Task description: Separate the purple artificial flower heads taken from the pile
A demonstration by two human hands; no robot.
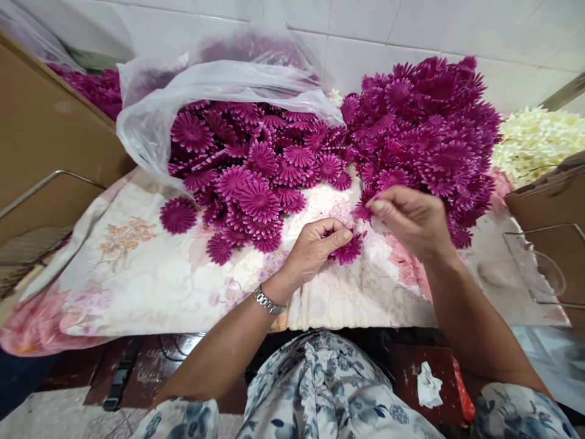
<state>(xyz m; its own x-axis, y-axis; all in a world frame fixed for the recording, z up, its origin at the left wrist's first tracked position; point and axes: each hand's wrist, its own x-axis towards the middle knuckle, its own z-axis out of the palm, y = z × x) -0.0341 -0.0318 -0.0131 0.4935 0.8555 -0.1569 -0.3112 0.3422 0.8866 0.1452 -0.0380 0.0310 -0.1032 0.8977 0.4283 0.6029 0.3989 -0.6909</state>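
Pinched between the thumb and fingers of my left hand (315,247) is a purple artificial flower head (349,251), held just above the cloth. To its right, my right hand (411,219) is closed in a pinch, with a blurred purple flower piece (364,211) at its fingertips. A loose heap of purple flower heads (256,195) spills out of a clear plastic bag (150,134) beyond my left hand. Behind my right hand rises a tall pile of purple flowers (425,128). One single flower head (178,215) lies apart on the left.
A floral tablecloth (150,286) covers the table. Cardboard boxes stand at the left (55,122) and right (553,225), both with metal wire frames beside them. Pale yellow flowers (539,143) are heaped at the back right. A tiled wall (356,36) closes off the back.
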